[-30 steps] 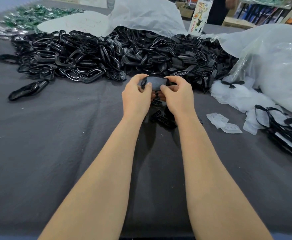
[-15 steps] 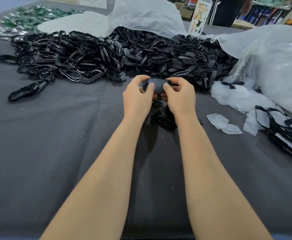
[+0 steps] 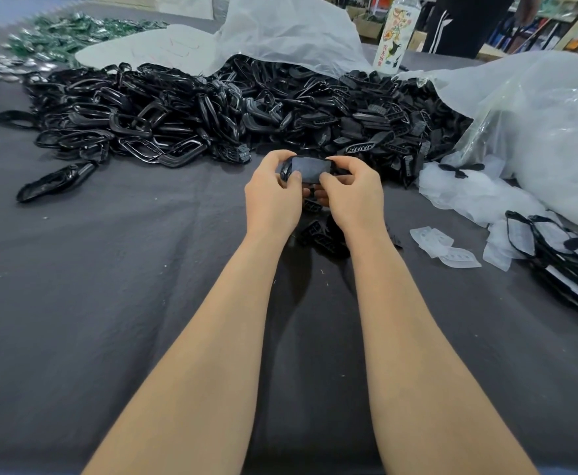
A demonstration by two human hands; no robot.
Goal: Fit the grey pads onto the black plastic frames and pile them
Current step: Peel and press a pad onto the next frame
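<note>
The left hand and right hand hold one black oval plastic frame between them. Their fingers curl tightly round its ends, and both thumbs press the grey pad seated in it. It is held above the dark grey worktop, just nearer than the far heap of loose black frames.

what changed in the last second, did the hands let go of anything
No. The left hand and right hand still grip the black plastic frame with its grey pad, thumbs on the pad; it sank slightly toward the person. Behind the table a person in dark trousers shifted. The heap of loose black frames stayed put.
</note>
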